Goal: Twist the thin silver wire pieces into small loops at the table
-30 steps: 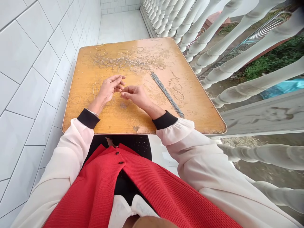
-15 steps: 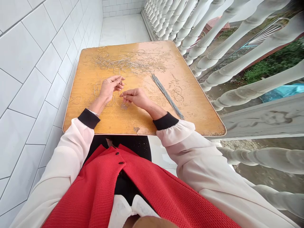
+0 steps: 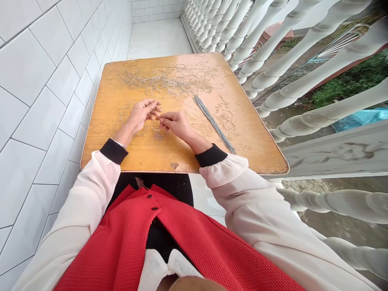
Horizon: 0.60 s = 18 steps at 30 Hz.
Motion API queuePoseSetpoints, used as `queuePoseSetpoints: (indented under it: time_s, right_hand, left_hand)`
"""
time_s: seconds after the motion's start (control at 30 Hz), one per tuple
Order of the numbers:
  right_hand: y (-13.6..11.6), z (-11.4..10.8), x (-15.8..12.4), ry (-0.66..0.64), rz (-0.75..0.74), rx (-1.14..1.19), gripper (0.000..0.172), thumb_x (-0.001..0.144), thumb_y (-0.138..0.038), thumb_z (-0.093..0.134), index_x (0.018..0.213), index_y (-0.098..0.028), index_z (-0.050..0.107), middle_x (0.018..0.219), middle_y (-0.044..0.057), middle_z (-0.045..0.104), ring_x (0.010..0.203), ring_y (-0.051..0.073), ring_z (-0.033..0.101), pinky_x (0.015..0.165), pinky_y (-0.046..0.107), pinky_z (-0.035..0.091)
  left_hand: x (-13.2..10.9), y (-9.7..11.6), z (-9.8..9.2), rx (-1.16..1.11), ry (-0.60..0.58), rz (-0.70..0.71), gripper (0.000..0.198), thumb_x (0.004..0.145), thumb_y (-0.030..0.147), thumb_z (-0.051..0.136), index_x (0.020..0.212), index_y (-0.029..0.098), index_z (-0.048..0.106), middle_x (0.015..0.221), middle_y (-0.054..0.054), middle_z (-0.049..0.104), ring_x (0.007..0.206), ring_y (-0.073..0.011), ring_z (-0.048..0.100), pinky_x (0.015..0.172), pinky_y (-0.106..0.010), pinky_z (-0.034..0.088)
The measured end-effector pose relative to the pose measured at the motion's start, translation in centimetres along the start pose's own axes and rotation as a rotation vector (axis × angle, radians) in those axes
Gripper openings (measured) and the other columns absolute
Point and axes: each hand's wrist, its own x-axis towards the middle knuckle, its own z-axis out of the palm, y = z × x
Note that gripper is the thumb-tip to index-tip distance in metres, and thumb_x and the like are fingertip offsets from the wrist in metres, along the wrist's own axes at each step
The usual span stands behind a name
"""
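My left hand (image 3: 143,114) is closed in a pinch above the near half of the table, its fingers around a thin wire. My right hand (image 3: 174,123) pinches the wire too, thumb and forefinger pressed together close to the left fingertips. A short curved stretch of the wire (image 3: 155,128) shows below the fingers; the rest is too fine to follow. Right of my hands lies a bundle of straight grey wires (image 3: 214,123). Beyond them spreads a tangle of bent, looped wires (image 3: 160,80), and a few loose wires (image 3: 122,115) lie beside my left hand.
The wooden table (image 3: 254,159) has a worn, peeling top and rounded corners. A white tiled wall (image 3: 42,101) runs close on the left. On the right stands a white baluster railing (image 3: 281,74), with greenery outside. A single looped wire (image 3: 228,121) lies right of the bundle.
My right hand has shifted slightly right and its fingertips are now nearer the left fingertips. The left hand has moved a little to the right. The wires on the table have stayed put.
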Motion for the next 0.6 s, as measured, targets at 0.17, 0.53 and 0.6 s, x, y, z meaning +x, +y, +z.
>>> queuePoseSetpoints:
  time_s: [0.17, 0.53, 0.6]
  right_hand:
    - [-0.21, 0.06, -0.06, 0.035, -0.007, -0.050, 0.011, 0.090, -0.011, 0.066, 0.084, -0.014, 0.075, 0.059, -0.003, 0.063, 0.049, 0.008, 0.049, 0.052, 0.023, 0.039]
    - [0.06, 0.14, 0.10, 0.063, -0.009, -0.138, 0.027, 0.087, -0.005, 0.057, 0.100, -0.010, 0.080, 0.062, 0.000, 0.068, 0.051, 0.009, 0.055, 0.057, 0.023, 0.047]
    - [0.14, -0.03, 0.08, 0.048, -0.035, -0.196, 0.030, 0.086, -0.005, 0.057, 0.102, -0.010, 0.081, 0.065, 0.001, 0.070, 0.054, 0.011, 0.057, 0.060, 0.025, 0.049]
  left_hand:
    - [0.09, -0.10, -0.06, -0.019, 0.000, 0.014, 0.028, 0.104, 0.042, 0.066, 0.095, 0.015, 0.066, 0.079, 0.001, 0.075, 0.064, -0.0033, 0.071, 0.060, -0.012, 0.048]
    - [-0.02, 0.17, 0.45, -0.015, 0.049, 0.008, 0.030, 0.107, 0.045, 0.059, 0.099, 0.017, 0.063, 0.076, 0.003, 0.073, 0.066, -0.0058, 0.074, 0.065, -0.013, 0.053]
    - [0.11, 0.05, 0.48, -0.017, 0.063, 0.012, 0.029, 0.107, 0.044, 0.059, 0.099, 0.017, 0.064, 0.077, 0.002, 0.073, 0.068, -0.0066, 0.075, 0.068, -0.014, 0.055]
